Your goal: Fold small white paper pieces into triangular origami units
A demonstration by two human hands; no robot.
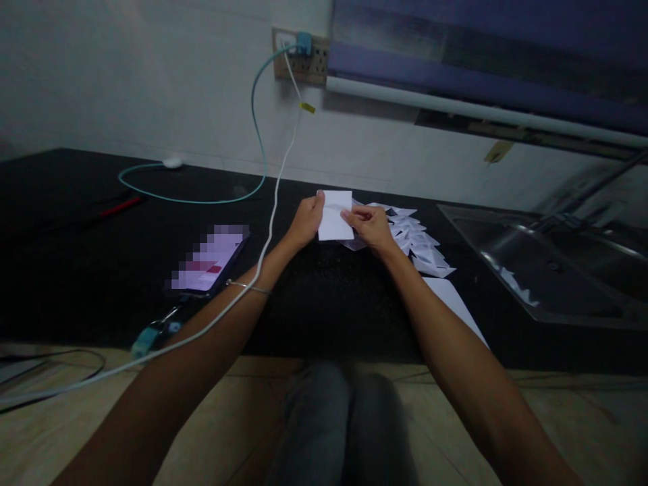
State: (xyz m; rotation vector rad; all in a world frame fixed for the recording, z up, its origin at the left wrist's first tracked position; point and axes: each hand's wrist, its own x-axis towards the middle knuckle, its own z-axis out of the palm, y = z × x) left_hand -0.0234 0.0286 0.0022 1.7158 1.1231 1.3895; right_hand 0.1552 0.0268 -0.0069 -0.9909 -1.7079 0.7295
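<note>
A small white sheet of paper (334,226), roughly rectangular and with a faint crease across it, is held up over the black counter between my two hands. My left hand (307,219) grips its left edge, thumb on the face and the other fingers behind. On the right edge, my right hand (372,226) pinches the paper between thumb and fingertips. Just past my right hand lies a cluster of folded white paper pieces (418,239) with pointed ends. Beneath my right forearm shows part of a flat stack of white paper (453,304).
A phone (212,260) with a lit screen lies left of my left forearm. A white cable (273,216) hangs from the wall socket (304,57) across that arm. A teal cable (202,201) loops at the back. To the right is a metal sink (506,250).
</note>
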